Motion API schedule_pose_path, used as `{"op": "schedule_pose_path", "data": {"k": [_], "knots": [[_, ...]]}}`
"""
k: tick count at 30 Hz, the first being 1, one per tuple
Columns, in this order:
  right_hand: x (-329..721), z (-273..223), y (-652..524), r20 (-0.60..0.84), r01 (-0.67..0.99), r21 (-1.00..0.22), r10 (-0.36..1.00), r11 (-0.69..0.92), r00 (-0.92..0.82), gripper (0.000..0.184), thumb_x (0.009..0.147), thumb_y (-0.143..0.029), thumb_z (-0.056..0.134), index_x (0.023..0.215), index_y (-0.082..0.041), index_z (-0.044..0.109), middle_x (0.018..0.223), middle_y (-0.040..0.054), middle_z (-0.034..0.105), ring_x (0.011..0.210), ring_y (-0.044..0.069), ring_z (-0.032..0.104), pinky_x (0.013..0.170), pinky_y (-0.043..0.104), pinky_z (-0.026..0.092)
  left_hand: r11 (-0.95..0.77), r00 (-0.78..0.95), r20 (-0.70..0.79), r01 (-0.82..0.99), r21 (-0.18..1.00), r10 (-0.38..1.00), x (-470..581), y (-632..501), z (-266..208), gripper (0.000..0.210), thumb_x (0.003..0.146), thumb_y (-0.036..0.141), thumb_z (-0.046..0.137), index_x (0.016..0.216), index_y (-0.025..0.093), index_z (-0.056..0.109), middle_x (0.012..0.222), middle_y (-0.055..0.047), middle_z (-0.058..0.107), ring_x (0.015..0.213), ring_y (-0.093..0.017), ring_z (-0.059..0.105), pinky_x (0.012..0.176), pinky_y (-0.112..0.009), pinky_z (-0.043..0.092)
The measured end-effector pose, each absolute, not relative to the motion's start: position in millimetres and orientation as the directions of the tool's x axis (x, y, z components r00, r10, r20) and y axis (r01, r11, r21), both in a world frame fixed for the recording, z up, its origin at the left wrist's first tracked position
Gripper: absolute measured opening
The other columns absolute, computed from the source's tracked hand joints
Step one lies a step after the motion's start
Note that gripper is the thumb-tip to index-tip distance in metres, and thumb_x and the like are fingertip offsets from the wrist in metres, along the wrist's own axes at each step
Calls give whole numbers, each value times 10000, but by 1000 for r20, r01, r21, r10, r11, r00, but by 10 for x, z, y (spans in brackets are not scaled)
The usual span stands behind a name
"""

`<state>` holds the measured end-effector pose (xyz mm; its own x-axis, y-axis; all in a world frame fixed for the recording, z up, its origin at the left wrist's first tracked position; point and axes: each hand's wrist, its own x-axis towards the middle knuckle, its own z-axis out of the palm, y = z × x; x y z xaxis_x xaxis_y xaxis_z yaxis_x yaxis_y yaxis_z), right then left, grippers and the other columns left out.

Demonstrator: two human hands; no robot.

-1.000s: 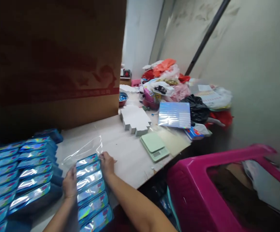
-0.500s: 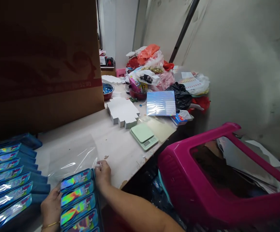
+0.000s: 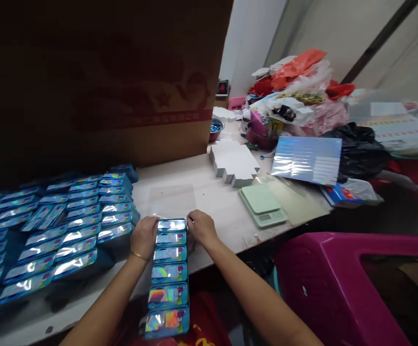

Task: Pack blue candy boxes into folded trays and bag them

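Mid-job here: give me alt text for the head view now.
A person's left hand and right hand flank the far end of a row of six shiny blue packs. More packs stand to the left; a pale green scale sits to the right.

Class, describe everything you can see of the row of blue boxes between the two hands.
The row of blue boxes shows six, one behind another, running away from the viewer. Their tops look glossy, with rainbow glints and small print at the right. The left hand and right hand flank the far end, beside clear plastic; whether they touch boxes or only plastic is unclear.
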<state>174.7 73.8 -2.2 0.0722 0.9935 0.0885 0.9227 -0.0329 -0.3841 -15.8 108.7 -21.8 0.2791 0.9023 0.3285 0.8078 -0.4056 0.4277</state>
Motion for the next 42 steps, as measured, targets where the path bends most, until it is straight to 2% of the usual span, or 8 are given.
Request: {"op": "schedule_pose_path", "data": {"k": [4, 7, 13, 23, 30, 36, 39, 42], "knots": [[1750, 147, 767, 60, 907, -419, 996, -35, 66, 173, 740, -181, 480, 709, -235, 641, 694, 13, 650, 646, 152, 566, 531, 234, 301, -283, 189, 218, 766, 578, 957, -144, 1111, -28, 157, 740, 275, 482, 774, 203, 618, 716, -13, 647, 670, -160, 584, 626, -245, 414], [1722, 223, 678, 109, 916, -400, 991, -32, 82, 181, 752, -174, 462, 698, -227, 627, 669, 13, 643, 611, 149, 561, 510, 237, 272, -306, 224, 212, 781, 545, 951, -141, 1066, 88, 128, 744, 267, 489, 739, 210, 603, 680, 1, 635, 641, -151, 580, 599, -239, 398], [1638, 144, 470, 383, 967, -243, 923, 76, 23, 208, 781, -126, 423, 625, -193, 543, 635, 17, 573, 578, 129, 516, 511, 242, 270, -518, 327, 442, 736, 435, 835, -147, 937, 126, 154, 801, 196, 419, 743, 176, 560, 776, -47, 574, 768, -163, 542, 690, -266, 410], [1664, -64, 294, 709, 916, -186, 694, 355, -125, 244, 802, -114, 435, 1002, -162, 567, 796, 78, 630, 701, 168, 559, 620, 286, 409, -641, 345, 577, 620, 452, 740, -276, 804, -8, 95, 790, 156, 467, 817, 183, 554, 784, -52, 586, 781, -150, 556, 712, -266, 447], [1619, -212, 141, 743, 876, -282, 667, 391, -59, 233, 794, -106, 439, 979, -186, 556, 795, 85, 623, 736, 180, 572, 632, 303, 437, -654, 360, 573, 596, 466, 736, -360, 635, -208, 125, 778, 158, 494, 884, 200, 547, 848, -53, 610, 844, -156, 572, 764, -278, 457], [1539, -315, 241, 467, 888, -459, 859, 35, 208, 146, 825, -160, 391, 841, -175, 536, 735, 57, 570, 713, 179, 517, 645, 292, 393, -527, 296, 468, 683, 506, 833, -294, 685, -384, 72, 812, 196, 441, 843, 187, 505, 727, -20, 585, 657, -135, 573, 621, -243, 448], [1552, -273, 256, 409, 892, -451, 896, 35, 172, 168, 829, -151, 371, 812, -180, 536, 728, 42, 556, 702, 164, 501, 633, 268, 366, -545, 324, 465, 677, 494, 824, -310, 698, -346, 91, 816, 203, 430, 861, 195, 509, 760, -22, 602, 693, -140, 588, 654, -244, 448], [1597, -239, 155, 432, 932, -338, 901, 129, 31, 228, 830, -132, 348, 707, -184, 534, 646, 38, 524, 650, 163, 477, 618, 275, 340, -636, 420, 494, 631, 443, 761, -366, 660, -303, 109, 807, 179, 438, 874, 200, 521, 794, -36, 621, 759, -155, 595, 707, -257, 449]]}}
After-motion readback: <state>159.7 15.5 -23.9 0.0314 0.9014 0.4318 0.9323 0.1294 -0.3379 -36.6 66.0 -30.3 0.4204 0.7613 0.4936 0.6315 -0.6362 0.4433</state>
